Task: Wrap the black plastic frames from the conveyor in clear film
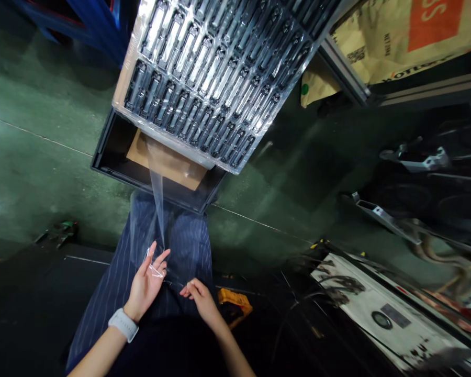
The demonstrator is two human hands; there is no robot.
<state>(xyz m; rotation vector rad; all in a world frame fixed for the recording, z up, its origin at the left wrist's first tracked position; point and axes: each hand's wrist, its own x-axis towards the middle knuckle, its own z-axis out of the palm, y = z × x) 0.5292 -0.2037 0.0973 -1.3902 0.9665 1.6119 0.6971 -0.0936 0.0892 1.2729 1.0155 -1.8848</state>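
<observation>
A length of clear plastic film (157, 193) runs down from under the tray stack toward my lap, narrowing into a twisted strand. My left hand (147, 283), palm up with fingers partly stretched, has the film caught across its fingers, where it glints. Close by on the right, my right hand (198, 296) is pinched on what looks like the film's thin edge. Above both hands is a film-wrapped stack of trays (204, 68) with rows of dark, elongated parts in its pockets. Beneath it, a brown cardboard sheet (168, 162) shows inside a black crate (120, 170).
Blue metal framing (102, 26) stands at upper left. Paper sacks (377, 42) rest by a metal frame at upper right. A white machine panel (388, 309) with cables is at lower right, and a yellow object (235, 303) lies beside my right arm. The floor (43, 115) is green.
</observation>
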